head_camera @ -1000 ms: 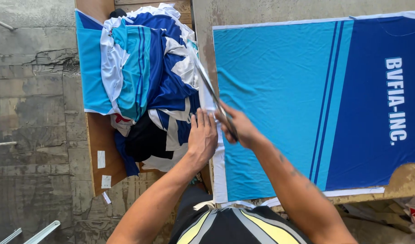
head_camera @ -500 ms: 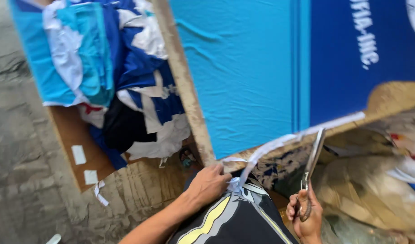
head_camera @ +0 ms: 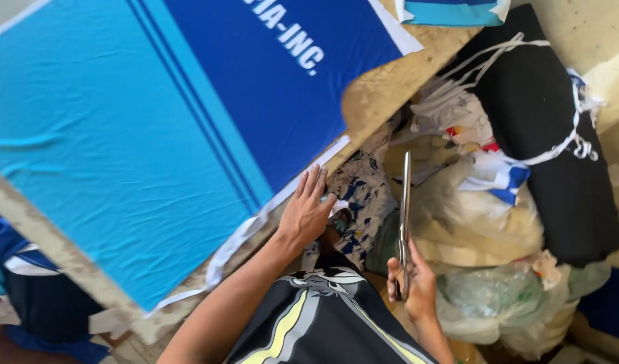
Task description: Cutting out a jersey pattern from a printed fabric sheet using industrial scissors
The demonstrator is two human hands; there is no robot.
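The left hand [head_camera: 307, 214] is lying just below the centre of the frame, its forearm running up from the lower left, fingers spread and slightly fanned, fingertips resting at the white-bordered lower edge of the blue fabric panel [head_camera: 154, 135]. The right hand [head_camera: 412, 288] is sitting lower and to the right, fingers wrapped around the handles of a pair of long scissors [head_camera: 405, 216], thumb side turned toward the camera. The scissors are standing nearly upright in the picture, blades together and pointing toward the top of the frame, well clear of the fabric.

The fabric panel is filling the upper left and centre, light blue on the left, dark blue with white lettering on the right, thin stripes between the two. It is lying flat on a worn wooden board [head_camera: 384, 87] whose bare corner is showing at upper centre. A narrow white strip [head_camera: 218, 259] is hanging along the board's lower edge.

To the right, clear plastic bags [head_camera: 488, 222] are bulging with pale cloth scraps, and a patterned blue-and-white scrap [head_camera: 360, 195] is lying just beside the left hand's fingertips. A black bundle [head_camera: 552, 135] tied with white strips is occupying the upper right. At the far left edge, loose blue and black cloth [head_camera: 19, 290] is piling below the board. The person's black shirt with yellow and grey stripes [head_camera: 323, 323] is filling the bottom centre.
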